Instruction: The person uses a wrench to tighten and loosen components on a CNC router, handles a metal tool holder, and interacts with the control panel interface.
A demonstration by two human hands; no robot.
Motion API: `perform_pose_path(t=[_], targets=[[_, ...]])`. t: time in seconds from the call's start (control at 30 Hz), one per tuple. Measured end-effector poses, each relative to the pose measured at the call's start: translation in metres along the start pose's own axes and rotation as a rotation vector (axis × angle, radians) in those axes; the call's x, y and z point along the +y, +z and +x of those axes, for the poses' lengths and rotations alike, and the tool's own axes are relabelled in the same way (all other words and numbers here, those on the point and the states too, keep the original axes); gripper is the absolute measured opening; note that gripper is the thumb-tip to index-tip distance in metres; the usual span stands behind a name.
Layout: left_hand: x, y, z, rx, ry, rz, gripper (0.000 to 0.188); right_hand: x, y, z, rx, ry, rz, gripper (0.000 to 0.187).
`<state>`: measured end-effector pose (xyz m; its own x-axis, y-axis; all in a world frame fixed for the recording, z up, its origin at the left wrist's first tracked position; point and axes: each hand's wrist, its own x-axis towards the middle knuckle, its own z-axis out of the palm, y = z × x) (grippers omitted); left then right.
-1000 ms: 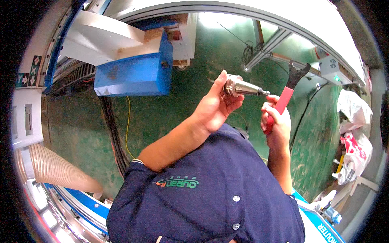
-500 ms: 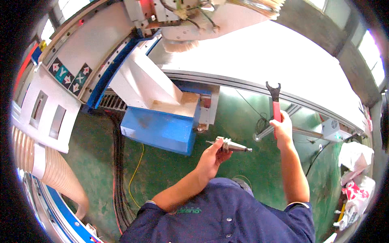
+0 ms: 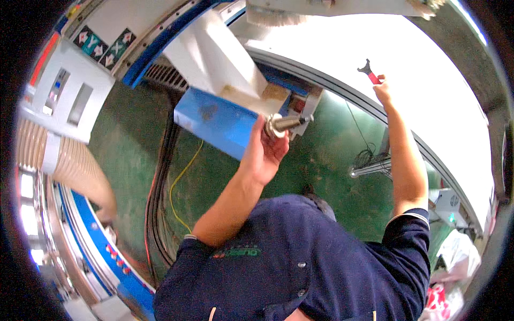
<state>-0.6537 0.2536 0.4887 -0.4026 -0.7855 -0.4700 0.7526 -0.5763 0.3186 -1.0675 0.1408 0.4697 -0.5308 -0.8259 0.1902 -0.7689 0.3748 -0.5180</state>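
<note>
My left hand (image 3: 261, 156) is closed around a metal tool holder (image 3: 288, 124), a tapered spindle piece with a thick ringed collar. Its narrow end points right, in front of the machine's blue box-shaped base (image 3: 214, 120). Out to the far right, my right hand (image 3: 383, 92) grips a spanner wrench (image 3: 367, 68) by its red handle. The wrench's black forked head points up and left, over the bright white machine table (image 3: 433, 85). Part of the red handle is hidden in my fingers.
A white gantry upright (image 3: 214, 53) rises from the blue base. Brush bristles (image 3: 276, 18) hang at the top. A ribbed hose (image 3: 85, 176) and dark cables (image 3: 163, 187) run at left, beside a yellow cord (image 3: 184, 176) on the green floor. White bags (image 3: 458, 254) lie at lower right.
Both hands have moved up and farther from my body, the right one now over the white table with the wrench. The view has shifted, and the tool holder's narrow end has tilted upward.
</note>
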Motion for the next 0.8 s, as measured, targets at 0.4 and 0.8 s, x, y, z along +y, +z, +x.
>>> perform_pose_path(t=[0.4, 0.8], targets=[[-0.047, 0.083, 0.02, 0.154, 0.338, 0.184, 0.041, 0.093, 0.048, 0.004, 0.045, -0.418, -0.162, 0.034], [-0.048, 0.103, 0.023, 0.105, 0.44, 0.323, 0.038, -0.086, -0.039, -0.12, -0.209, -0.526, 0.722, 0.057]])
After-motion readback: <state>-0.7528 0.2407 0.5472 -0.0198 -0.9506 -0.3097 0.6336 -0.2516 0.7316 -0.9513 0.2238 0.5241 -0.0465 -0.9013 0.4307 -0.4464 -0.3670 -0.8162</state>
